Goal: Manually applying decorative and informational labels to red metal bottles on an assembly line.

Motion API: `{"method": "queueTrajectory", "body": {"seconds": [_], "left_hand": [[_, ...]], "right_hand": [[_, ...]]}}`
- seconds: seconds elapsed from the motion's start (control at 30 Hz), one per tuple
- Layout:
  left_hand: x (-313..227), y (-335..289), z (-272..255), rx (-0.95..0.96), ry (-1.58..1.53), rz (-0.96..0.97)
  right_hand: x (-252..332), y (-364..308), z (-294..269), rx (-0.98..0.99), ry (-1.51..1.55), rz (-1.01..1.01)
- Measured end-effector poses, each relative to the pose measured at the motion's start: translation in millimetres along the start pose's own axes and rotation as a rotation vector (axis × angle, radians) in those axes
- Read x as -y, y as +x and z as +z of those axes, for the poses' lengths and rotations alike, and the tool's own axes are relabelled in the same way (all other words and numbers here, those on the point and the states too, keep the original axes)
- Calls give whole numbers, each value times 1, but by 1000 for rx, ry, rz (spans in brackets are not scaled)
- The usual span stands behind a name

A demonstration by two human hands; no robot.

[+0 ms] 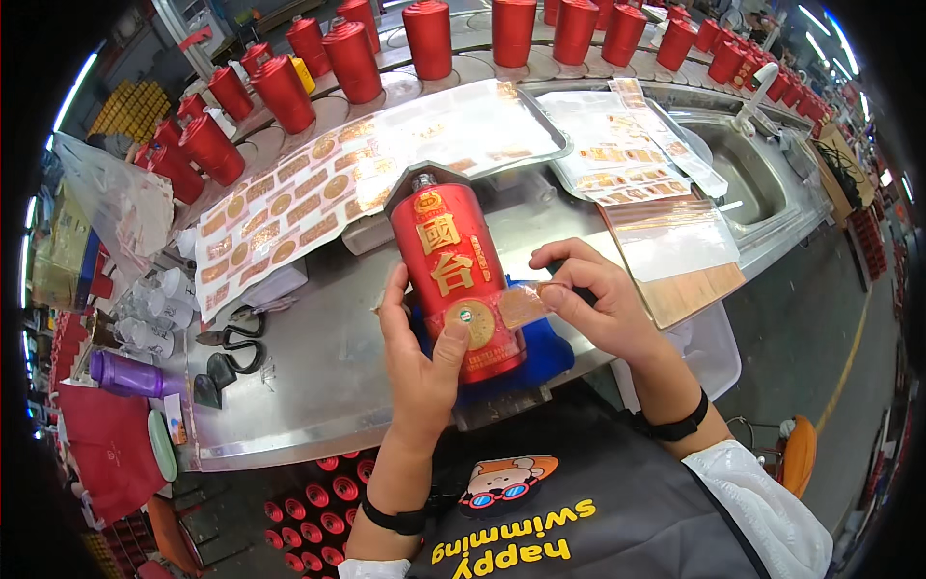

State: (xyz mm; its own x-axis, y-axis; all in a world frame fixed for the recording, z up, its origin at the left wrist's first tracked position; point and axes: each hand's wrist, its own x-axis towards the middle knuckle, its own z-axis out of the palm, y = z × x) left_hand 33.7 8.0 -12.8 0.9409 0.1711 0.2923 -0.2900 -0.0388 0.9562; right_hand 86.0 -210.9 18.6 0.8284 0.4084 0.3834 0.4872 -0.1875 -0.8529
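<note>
A red bottle (439,236) with gold lettering and a bare neck lies tilted in front of me, over a blue support (542,349). My left hand (422,372) is closed around its lower left side, the thumb pressing beside a round gold emblem (468,323). My right hand (603,304) pinches the free right end of a thin see-through decal (522,305) with gold print. The decal's other end lies against the bottle near the emblem. Beyond the bottle, a sheet of gold decals (289,207) spreads over the metal table (318,386).
Red bottles (427,39) line a curved conveyor at the back. More decal sheets (617,145) lie right, beside a sink (738,174). Black-handled scissors (241,343), a purple cup (125,373) and clear cups (169,299) are on the left. Several red bottles (318,497) stand below the table.
</note>
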Motion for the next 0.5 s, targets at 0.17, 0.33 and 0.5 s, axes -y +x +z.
{"method": "queueTrajectory", "body": {"seconds": [0.17,0.33,0.5], "left_hand": [[1,1,1,-4,32,17],[-1,0,1,-2,20,1],[5,0,-3,14,-65,14]], "right_hand": [[-2,0,1,-8,3,-5],[0,0,-2,44,-1,66],[-2,-1,-1,43,6,71]]}}
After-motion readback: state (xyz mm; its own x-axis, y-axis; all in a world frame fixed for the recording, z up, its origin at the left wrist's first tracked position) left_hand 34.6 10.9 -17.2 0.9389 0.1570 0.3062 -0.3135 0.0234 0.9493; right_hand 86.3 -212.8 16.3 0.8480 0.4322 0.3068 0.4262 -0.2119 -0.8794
